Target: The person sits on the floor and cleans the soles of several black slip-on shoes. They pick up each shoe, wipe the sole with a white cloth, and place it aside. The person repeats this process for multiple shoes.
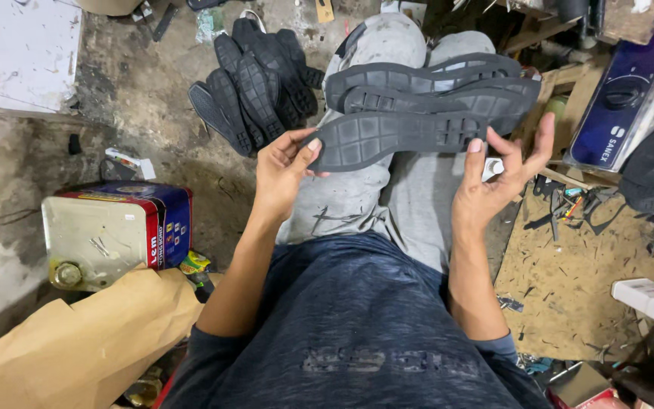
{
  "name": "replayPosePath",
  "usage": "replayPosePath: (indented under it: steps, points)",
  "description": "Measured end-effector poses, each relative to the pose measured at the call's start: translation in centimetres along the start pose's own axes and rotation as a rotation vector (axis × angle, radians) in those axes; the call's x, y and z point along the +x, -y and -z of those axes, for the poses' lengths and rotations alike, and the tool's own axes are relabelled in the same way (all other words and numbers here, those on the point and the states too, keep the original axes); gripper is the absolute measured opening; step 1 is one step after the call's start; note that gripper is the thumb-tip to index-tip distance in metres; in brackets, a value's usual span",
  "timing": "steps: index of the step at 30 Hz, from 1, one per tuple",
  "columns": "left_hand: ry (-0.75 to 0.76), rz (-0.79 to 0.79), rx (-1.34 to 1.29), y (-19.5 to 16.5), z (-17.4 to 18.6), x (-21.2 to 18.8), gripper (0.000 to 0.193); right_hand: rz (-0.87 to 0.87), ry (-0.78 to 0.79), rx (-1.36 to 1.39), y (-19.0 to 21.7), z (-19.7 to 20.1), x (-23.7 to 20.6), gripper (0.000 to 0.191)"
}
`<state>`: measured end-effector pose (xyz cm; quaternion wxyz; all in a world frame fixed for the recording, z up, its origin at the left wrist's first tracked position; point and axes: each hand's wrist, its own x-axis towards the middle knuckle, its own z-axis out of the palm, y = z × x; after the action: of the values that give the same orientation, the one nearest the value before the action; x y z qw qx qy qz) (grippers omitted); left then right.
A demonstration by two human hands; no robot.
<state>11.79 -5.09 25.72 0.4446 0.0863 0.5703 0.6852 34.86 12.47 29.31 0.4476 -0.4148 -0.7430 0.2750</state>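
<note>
- Head view looked down on a seated person in a dark blue heathered shirt point(357, 318) and light grey trousers point(357, 197), both forearms raised over the lap.
- One dark grey rubber shoe sole with a moulded square tread point(391, 138) lay flat between the two hands, tread side up, just above the thighs at about 12 o'clock from the chest.
- At the sole's 9 o'clock end, the left hand point(281, 170) pinched the tip, thumb on top and fingers curled beneath, clamped on the rubber.
- At its 3 o'clock end, the right hand point(497, 178) met the sole with the thumb pressed on the edge; the other fingers stood spread and apart, clear of the rubber.
- Just beyond, at 12 o'clock, a stack of similar dark grey soles point(433, 87) rested across the knees, touching the held one's far edge.
- At 11 o'clock, a heap of dark grey soles point(255, 83) lay on the stained concrete floor point(138, 113).
- At 8 o'clock from the left hand sat a rectangular metal tin with a blue and red printed side point(115, 231), and below it crumpled brown paper point(77, 341).
- At 3 o'clock, small hand tools point(569, 208) lay scattered on a scuffed board point(577, 280).
</note>
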Motion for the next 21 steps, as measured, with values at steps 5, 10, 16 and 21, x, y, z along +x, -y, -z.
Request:
replayPosePath:
  steps: [5,10,16,21]
  points:
    - [0.074,-0.056,-0.099,0.5,0.4,0.4,0.028,-0.198,0.001,0.331,0.0,0.1,-0.1,0.017]
    - [0.397,0.233,-0.721,-2.8,0.6,-1.5,0.049,-0.540,0.082,0.986,0.4,0.7,-0.2,0.016]
    - [0.829,0.464,-0.756,-2.7,-4.5,-5.6,0.071,-0.363,0.206,0.603,2.2,1.8,-2.5,0.013]
    - [0.898,0.502,-0.719,3.7,-8.3,-2.8,0.073,-0.195,-0.005,0.271,-0.5,2.6,-3.0,0.006]
